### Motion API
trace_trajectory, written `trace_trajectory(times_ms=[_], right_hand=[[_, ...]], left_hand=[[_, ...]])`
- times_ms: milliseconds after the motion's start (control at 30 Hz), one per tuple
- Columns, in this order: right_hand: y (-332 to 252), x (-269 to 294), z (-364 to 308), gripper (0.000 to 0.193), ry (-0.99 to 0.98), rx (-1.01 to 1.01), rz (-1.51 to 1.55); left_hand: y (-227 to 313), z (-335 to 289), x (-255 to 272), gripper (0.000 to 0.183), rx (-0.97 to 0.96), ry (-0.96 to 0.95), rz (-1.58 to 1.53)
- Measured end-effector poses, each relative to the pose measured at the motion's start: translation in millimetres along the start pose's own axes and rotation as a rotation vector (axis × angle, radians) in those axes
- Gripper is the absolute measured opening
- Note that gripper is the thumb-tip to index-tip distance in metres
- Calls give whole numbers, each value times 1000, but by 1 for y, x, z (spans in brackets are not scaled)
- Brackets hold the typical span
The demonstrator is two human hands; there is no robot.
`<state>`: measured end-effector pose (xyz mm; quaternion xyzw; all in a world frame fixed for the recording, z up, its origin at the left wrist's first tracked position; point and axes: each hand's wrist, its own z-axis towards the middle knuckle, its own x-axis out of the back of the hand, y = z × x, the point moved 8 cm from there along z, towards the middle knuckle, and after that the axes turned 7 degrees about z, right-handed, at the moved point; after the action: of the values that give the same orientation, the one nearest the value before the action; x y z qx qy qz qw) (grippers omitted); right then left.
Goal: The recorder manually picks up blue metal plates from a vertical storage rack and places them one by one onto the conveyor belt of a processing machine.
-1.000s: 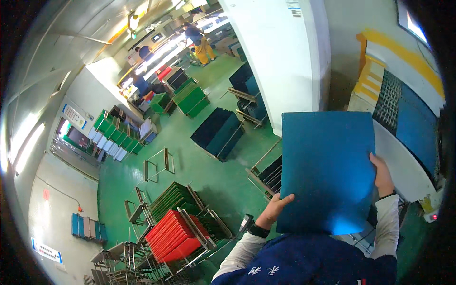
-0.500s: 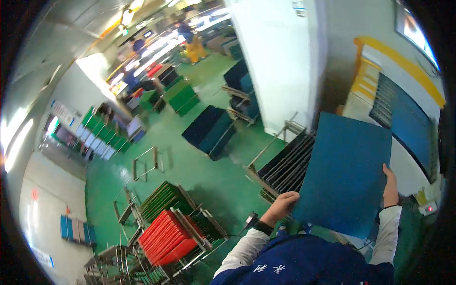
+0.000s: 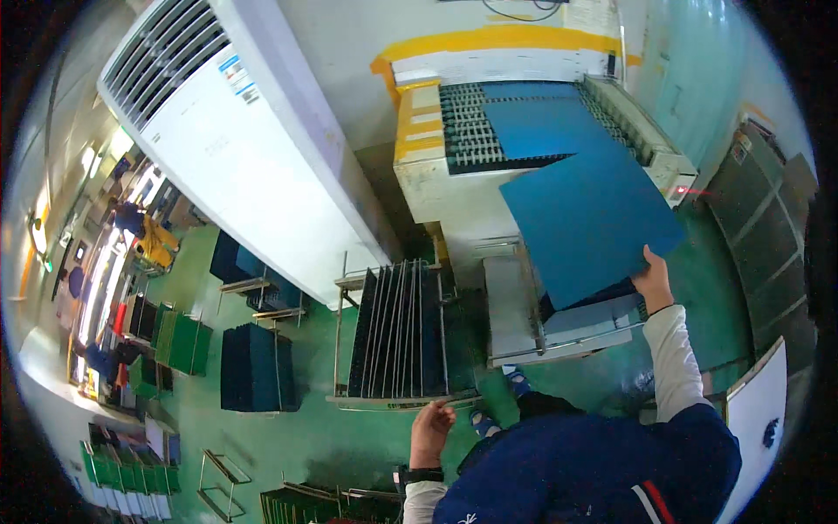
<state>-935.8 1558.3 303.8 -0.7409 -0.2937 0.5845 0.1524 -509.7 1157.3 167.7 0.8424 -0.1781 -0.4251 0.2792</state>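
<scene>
A flat blue sheet-like panel is held out in front of me by my right hand, which grips its lower right corner. Its far edge lies over or against a roller conveyor, where another blue panel rests on the rollers. My left hand is away from the panel, fingers curled in and nothing seen in them. It is nearest to the front bar of a metal rack that holds several dark panels on edge.
Below the held panel stands a framed stand with pale grey sides. A tall white air conditioner rises left of the conveyor. Dark blue panel stacks and green ones stand at left. Large grey panels lean at right.
My view has swung right toward the conveyor. My left hand has let go of the blue panel and dropped back, while the right still grips it. The panel now reaches the conveyor.
</scene>
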Motion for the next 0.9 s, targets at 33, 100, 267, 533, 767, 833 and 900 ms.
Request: trace_trajectory(times_ms=[33, 100, 267, 533, 767, 833, 900], right_hand=[[-3, 5, 5, 22, -35, 28, 18], [-6, 25, 19, 21, 79, 40, 67], [10, 44, 52, 16, 162, 20, 160], [26, 21, 53, 13, 203, -136, 203], [29, 39, 72, 21, 148, -310, -86], [30, 37, 77, 22, 137, -331, -100], [28, 31, 76, 18, 200, -309, -70]], left_hand=[[2, 6, -1, 30, -6, 11, 30], [2, 15, -9, 31, -25, -21, 61], [-4, 38, -34, 31, -43, 27, 20], [-42, 88, -137, 31, 62, -12, 35], [-63, 103, -199, 28, 138, -21, 182], [-62, 111, -199, 27, 109, -10, 188], [-61, 115, -199, 27, 80, 1, 197]])
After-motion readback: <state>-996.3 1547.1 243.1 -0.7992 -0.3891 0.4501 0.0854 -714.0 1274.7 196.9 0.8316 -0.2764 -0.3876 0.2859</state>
